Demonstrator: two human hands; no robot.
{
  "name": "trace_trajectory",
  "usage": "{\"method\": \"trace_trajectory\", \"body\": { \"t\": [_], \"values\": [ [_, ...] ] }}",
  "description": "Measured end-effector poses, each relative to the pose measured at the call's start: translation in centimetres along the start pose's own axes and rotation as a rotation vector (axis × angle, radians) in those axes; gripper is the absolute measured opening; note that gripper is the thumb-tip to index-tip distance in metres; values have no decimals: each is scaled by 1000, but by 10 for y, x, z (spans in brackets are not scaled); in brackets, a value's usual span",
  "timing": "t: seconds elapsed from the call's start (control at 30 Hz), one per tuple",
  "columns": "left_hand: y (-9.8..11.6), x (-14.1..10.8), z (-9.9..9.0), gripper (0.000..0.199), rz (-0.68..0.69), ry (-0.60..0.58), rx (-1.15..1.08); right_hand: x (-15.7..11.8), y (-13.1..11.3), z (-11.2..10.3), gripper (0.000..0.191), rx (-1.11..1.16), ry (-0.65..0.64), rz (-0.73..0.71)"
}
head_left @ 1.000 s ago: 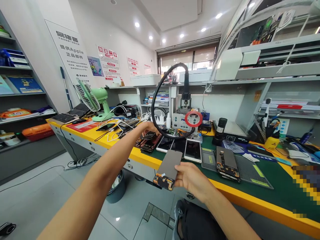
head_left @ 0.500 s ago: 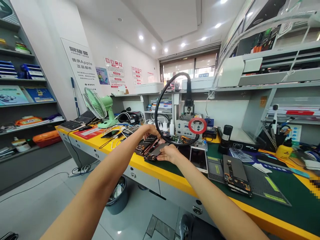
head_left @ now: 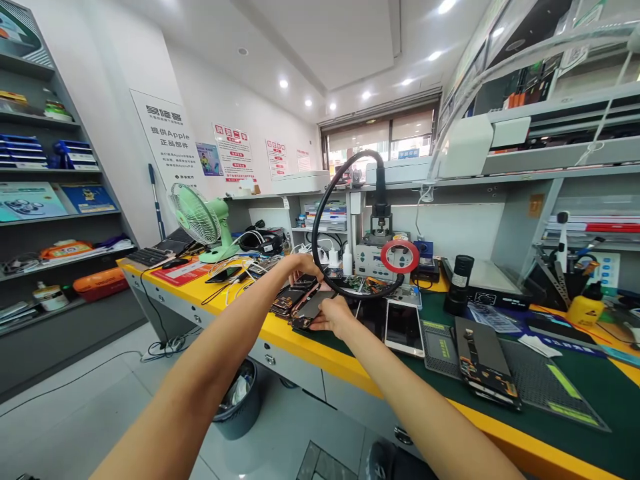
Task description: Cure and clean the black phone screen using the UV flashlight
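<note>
My right hand grips the near right side of an opened phone, thumb on top and fingers under its edge. The phone shows a dark grey back plate and bare circuitry at its near end. At the far end of this phone, my left hand reaches down with bent, closed fingers. My own wrist and the angle partly hide those fingertips, so what they pinch cannot be made out. Other opened phones lie just left, close under my left forearm.
A black flexible arm with a red ring arches over the work area. To the right lie a white-framed tablet and another opened device on a perforated mat. A green fan stands left; a bin sits below.
The view has shifted slightly, so the bench appears lower. My right hand has drawn its fingers closer round the phone's near side. My left hand stays at the far end.
</note>
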State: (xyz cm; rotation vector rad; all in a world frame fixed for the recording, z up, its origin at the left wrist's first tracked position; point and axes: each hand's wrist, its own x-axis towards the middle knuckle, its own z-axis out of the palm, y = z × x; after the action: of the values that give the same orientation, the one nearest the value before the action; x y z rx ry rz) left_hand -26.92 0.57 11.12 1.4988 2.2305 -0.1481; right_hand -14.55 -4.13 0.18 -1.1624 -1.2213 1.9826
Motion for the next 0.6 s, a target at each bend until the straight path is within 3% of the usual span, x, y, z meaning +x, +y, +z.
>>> {"method": "trace_trajectory", "body": {
  "t": [0.13, 0.37, 0.6],
  "values": [
    [0, 3, -1, 40, 5, 2, -3, 3, 2, 3, 36, 1, -1, -12],
    [0, 5, -1, 40, -27, -5, 17, 45, -21, -1, 37, -35, 59, -4],
    [-3, 11, 13, 39, -30, 49, 82, 57, -25, -6, 37, -108, 34, 6]
  ]
}}
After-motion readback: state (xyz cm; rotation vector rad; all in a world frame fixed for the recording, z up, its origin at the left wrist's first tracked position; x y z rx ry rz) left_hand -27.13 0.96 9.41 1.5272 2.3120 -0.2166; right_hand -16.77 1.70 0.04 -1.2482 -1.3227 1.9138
